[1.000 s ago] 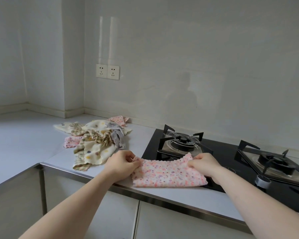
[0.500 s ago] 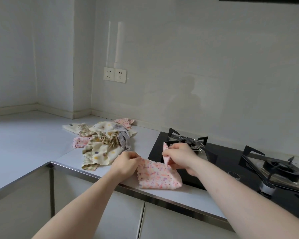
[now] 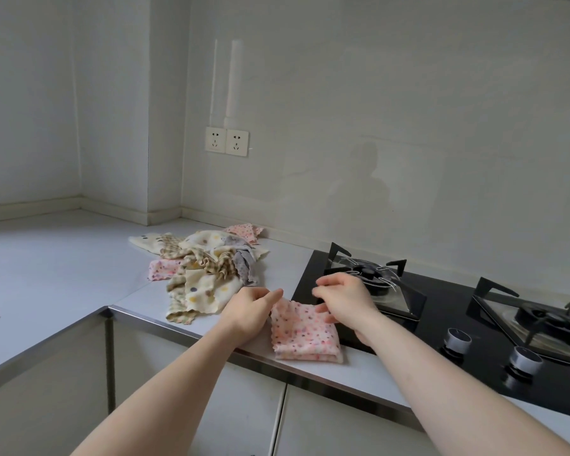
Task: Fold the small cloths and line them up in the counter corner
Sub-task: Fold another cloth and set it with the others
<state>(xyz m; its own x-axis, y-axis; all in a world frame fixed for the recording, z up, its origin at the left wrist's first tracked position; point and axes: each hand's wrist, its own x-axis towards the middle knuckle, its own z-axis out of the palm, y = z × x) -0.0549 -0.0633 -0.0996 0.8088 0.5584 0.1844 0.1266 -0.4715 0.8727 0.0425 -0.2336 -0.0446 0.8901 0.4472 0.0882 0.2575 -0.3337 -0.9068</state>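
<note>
Pink cloth [image 3: 305,334]: small, pale pink with coloured dots, wavy-edged – folded over into a rough rectangle of stacked layers, lying flat on the worktop [image 3: 63,258] near its front edge, its right side over the edge of the black hob [image 3: 441,311].

Heap of cloths [image 3: 208,271]: unfolded, crumpled together, further back and to the left on the worktop, well apart from the folded one.

Heap, contents: cream cloths with coloured dots, beige checked ones with frilled edges, a grey one, pink dotted ones – one pink piece pokes out at the heap's left side, another at the back by the wall.

Counter corner: holds no folded cloths.
</note>
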